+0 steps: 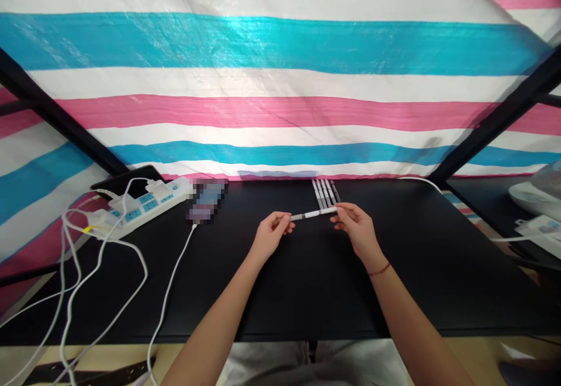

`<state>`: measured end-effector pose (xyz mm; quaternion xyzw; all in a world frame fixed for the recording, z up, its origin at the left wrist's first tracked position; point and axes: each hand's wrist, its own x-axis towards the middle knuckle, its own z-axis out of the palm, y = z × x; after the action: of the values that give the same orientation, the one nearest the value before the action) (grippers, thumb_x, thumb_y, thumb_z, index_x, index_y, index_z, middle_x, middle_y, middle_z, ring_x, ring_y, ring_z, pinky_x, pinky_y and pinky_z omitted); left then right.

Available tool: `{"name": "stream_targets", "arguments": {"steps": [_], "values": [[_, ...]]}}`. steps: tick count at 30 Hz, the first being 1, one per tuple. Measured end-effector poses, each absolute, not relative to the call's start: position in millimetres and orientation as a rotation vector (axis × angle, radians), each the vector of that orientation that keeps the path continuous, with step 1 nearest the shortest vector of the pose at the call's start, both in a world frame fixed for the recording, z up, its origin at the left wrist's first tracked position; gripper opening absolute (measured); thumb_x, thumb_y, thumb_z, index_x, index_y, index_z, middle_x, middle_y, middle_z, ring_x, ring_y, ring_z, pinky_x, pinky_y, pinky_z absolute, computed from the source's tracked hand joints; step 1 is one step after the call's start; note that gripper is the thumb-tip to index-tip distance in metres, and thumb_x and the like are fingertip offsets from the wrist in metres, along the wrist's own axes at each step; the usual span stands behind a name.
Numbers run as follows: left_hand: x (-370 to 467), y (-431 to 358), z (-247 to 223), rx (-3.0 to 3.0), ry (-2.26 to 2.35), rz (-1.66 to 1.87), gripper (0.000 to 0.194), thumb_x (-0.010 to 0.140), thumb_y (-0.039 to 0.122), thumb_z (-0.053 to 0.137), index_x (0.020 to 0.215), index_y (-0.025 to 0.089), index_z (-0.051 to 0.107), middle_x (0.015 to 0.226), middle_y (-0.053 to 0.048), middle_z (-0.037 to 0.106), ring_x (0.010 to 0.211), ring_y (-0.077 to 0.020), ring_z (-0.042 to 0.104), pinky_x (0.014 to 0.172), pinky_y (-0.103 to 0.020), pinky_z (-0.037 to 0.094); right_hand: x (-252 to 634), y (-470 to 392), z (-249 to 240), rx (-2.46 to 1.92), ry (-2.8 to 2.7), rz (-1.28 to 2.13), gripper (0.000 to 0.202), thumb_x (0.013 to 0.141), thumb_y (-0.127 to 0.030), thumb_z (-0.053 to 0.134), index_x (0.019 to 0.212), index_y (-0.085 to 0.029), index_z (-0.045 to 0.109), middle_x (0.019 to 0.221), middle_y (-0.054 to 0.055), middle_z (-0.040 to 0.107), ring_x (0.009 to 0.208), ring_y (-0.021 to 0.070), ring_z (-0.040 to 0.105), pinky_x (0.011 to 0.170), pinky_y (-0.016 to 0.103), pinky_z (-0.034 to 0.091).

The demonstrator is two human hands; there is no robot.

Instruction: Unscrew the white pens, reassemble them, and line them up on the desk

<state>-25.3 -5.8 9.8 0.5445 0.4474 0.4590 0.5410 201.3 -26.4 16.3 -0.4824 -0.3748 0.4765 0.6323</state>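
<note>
Between my two hands a slim white-and-grey pen [312,214] is held level over the black table. My left hand [272,234] pinches its grey end between thumb and fingers. The white end is pinched by my right hand [356,228], whose wrist bears a thin red cord. Just beyond the held pen, several similar pens [323,194] lie side by side in a row on the table, their near ends close to my right hand.
A white power strip [151,207] with plugs and tangled white cables [103,251] occupies the table's left side. Beside it lies a pixelated phone [207,200] on a charging cable [169,284]. A striped sheet [280,111] hangs behind the black table [307,292].
</note>
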Motion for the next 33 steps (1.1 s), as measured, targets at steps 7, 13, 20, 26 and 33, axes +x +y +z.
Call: {"name": "stream_targets", "arguments": {"steps": [7,13,20,26,33], "values": [[-27.0,-4.9,8.3,1.297,1.083,1.111,0.039,0.078,0.049,0.061,0.094,0.013,0.062,0.077,-0.007,0.069,0.064,-0.0136,0.061,0.064,-0.027,0.048,201.3,-27.7,17.8,-1.151,-0.939,1.113,0.031,0.070,-0.045,0.073,0.082,-0.017,0.063,0.072,0.003,0.067,0.061,0.0145,0.064,0.051,0.023,0.049],[-24.9,-5.9,6.5,1.347,1.080,1.118,0.035,0.079,0.044,0.061,0.097,0.014,0.061,0.083,-0.008,0.069,0.067,-0.0134,0.060,0.065,-0.027,0.047,199.0,-27.8,20.1,-1.201,-0.990,1.102,0.036,0.075,-0.053,0.064,0.072,-0.018,0.058,0.064,0.002,0.063,0.054,0.0123,0.059,0.046,0.022,0.046],[-26.2,-4.8,5.2,1.344,1.086,1.141,0.035,0.080,0.044,0.060,0.097,0.014,0.061,0.083,-0.008,0.069,0.065,-0.0128,0.059,0.064,-0.027,0.047,200.5,-27.7,19.6,-1.134,-1.047,1.121,0.037,0.073,-0.051,0.067,0.089,-0.019,0.057,0.077,0.005,0.068,0.058,0.0144,0.061,0.047,0.024,0.046],[-26.3,-5.0,6.3,1.350,1.087,1.141,0.033,0.081,0.043,0.059,0.097,0.014,0.061,0.083,-0.007,0.069,0.065,-0.0125,0.059,0.064,-0.026,0.047,201.1,-26.9,17.3,-1.193,-1.074,1.055,0.033,0.081,-0.051,0.058,0.081,-0.018,0.056,0.067,0.003,0.064,0.054,0.0128,0.058,0.045,0.023,0.044],[-28.0,-4.8,5.8,1.369,1.098,1.156,0.034,0.081,0.043,0.059,0.097,0.014,0.061,0.082,-0.007,0.069,0.066,-0.0130,0.059,0.066,-0.027,0.047,201.6,-27.0,15.8,-1.179,-1.152,1.026,0.033,0.079,-0.051,0.060,0.082,-0.019,0.056,0.075,0.004,0.064,0.060,0.0142,0.060,0.045,0.023,0.045]]}}
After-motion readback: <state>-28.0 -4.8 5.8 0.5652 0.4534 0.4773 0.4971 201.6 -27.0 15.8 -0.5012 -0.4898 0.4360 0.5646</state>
